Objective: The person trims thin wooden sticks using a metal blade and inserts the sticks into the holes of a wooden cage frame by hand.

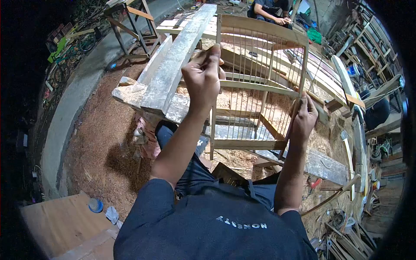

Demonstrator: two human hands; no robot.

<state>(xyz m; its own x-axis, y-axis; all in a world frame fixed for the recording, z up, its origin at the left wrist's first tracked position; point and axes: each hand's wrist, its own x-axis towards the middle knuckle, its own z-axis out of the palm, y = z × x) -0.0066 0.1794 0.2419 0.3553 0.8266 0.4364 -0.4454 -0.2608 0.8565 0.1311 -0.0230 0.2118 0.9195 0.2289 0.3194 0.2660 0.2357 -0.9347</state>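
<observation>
A wooden frame [262,89] with thin upright rods stands in front of me, a little tilted, above long planks. My left hand [203,73] is closed round its left post, near the upper part. Lower down on the other side, my right hand [305,113] grips the right post, close to the middle rail. The frame's lower rail [249,144] spans between its two posts. Behind the rods, more wooden bars show, and part of the structure is hard to separate from the planks beyond.
A thick grey plank [182,56] lies just left of the frame. A trestle [134,32] stands at the upper left. Another person [272,11] sits at the top. Sawdust [97,138] covers the ground. A plywood sheet [65,221] is at the lower left.
</observation>
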